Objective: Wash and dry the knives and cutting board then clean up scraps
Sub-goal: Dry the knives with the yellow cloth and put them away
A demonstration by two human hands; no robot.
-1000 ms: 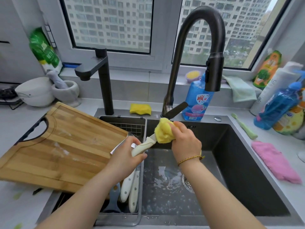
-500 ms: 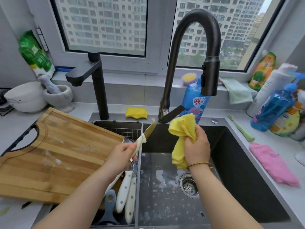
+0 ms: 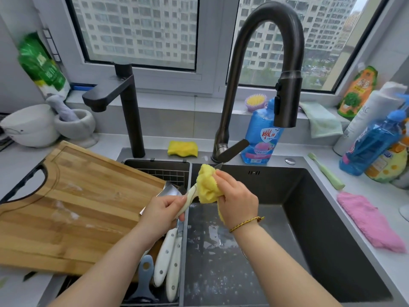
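Observation:
My left hand (image 3: 163, 210) grips the white handle of a knife (image 3: 192, 194) over the divider of the dark sink (image 3: 321, 218). My right hand (image 3: 238, 199) holds a yellow cloth (image 3: 207, 186) wrapped round the blade; only the blade tip shows past the cloth. Two more white-handled knives (image 3: 169, 269) and a blue-handled tool (image 3: 145, 278) lie in the drain basket on the left. The wooden cutting board (image 3: 73, 209) rests on the counter's left, overhanging the basket, with whitish smears on it.
A tall black faucet (image 3: 287, 100) arches over the sink, a shorter black tap (image 3: 124, 103) stands left of it. A yellow sponge (image 3: 182, 148), blue detergent bottle (image 3: 261, 138), pink cloth (image 3: 369, 220), green brush (image 3: 326, 170) and bottles ring the sink. Bowls and a mortar sit at the left.
Half a second ago the cloth was lifted off and the blade was bare. Now my right hand has brought the cloth back round the blade.

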